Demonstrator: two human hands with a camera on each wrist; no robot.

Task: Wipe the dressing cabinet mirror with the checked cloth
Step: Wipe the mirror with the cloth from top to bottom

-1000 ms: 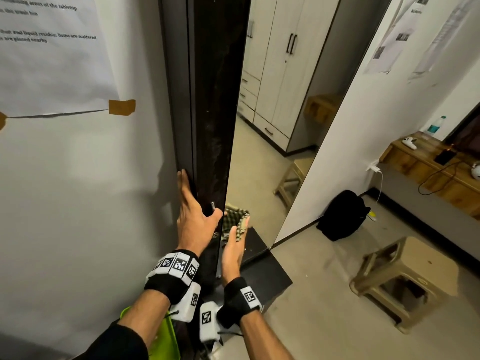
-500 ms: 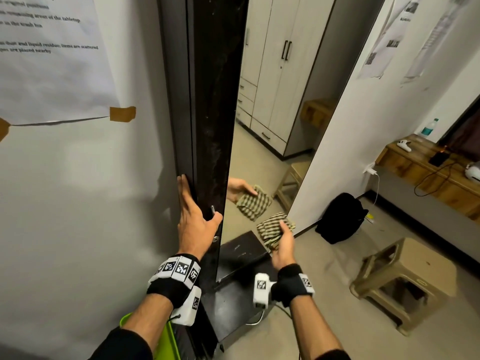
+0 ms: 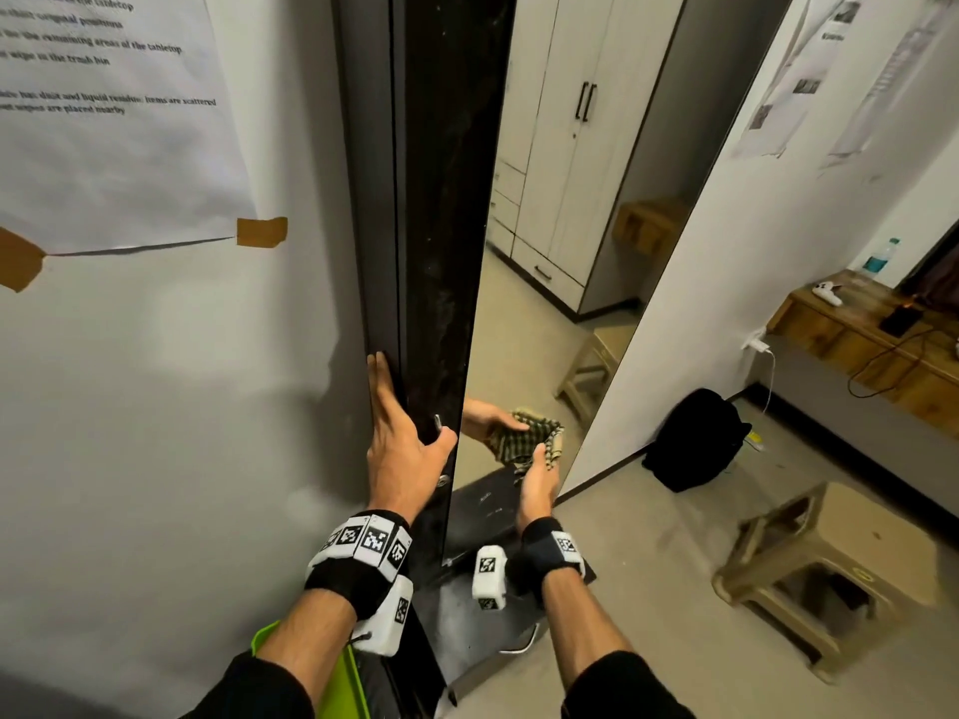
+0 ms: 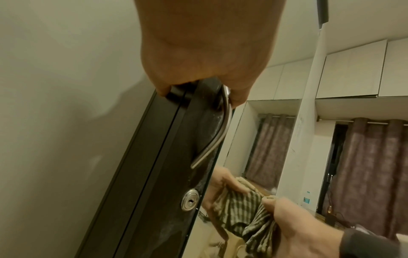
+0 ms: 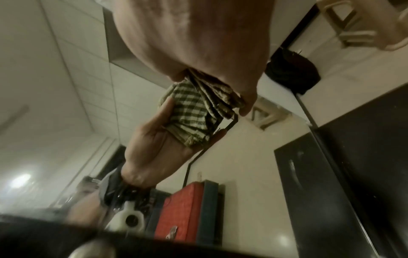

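While the checked cloth (image 3: 524, 442) sits bunched in the right hand (image 3: 537, 485), pressed low on the mirror (image 3: 550, 282) | left hand (image 3: 402, 448) grips cabinet door edge | progress: wiping at lowest part, most glass above seemingly left.

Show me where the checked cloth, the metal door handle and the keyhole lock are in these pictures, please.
checked cloth (image 5: 189, 111): right wrist view, on the bunched checked fabric below the hand.
metal door handle (image 4: 217, 137): left wrist view, on the middle of the curved bar.
keyhole lock (image 4: 190, 200): left wrist view, on the round silver face.
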